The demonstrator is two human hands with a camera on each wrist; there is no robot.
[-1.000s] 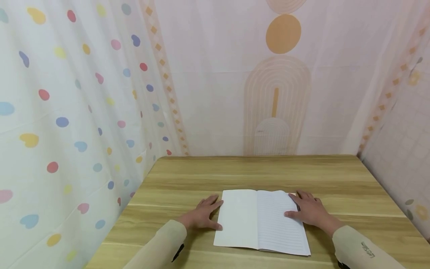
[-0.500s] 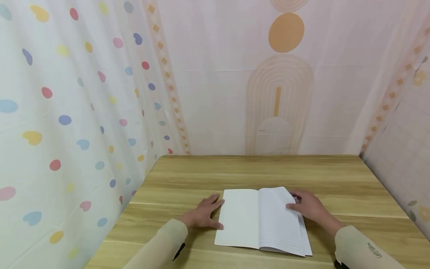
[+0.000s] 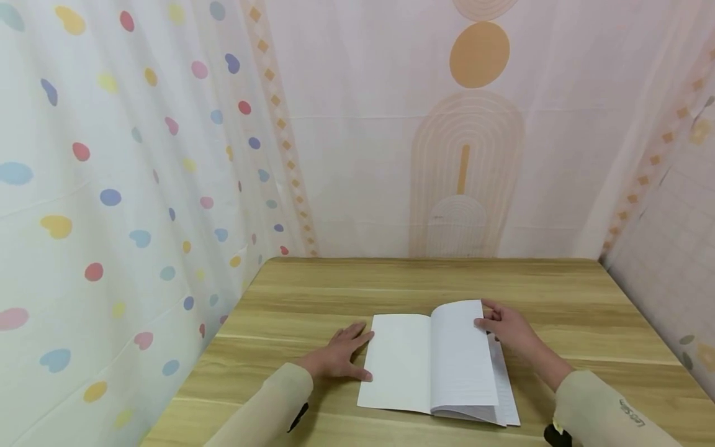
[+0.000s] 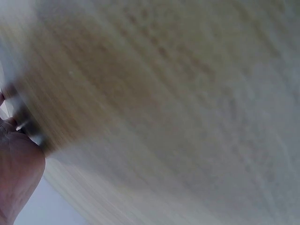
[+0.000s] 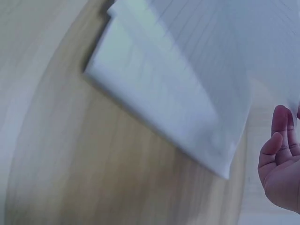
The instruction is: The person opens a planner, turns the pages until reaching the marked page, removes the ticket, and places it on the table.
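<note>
An opened notebook [image 3: 398, 363] was laid flat on the wood-grained desk [image 3: 335, 282], a lined page [image 3: 459, 360] on its right side raised and curved. The page's outer edge was pinched in the narrow grip of the right hand [image 3: 511, 327]. The notebook's left edge was touched by the left hand [image 3: 339, 356], its grip spread wide. The desk was backed by a patterned curtain [image 3: 357, 180].
</note>
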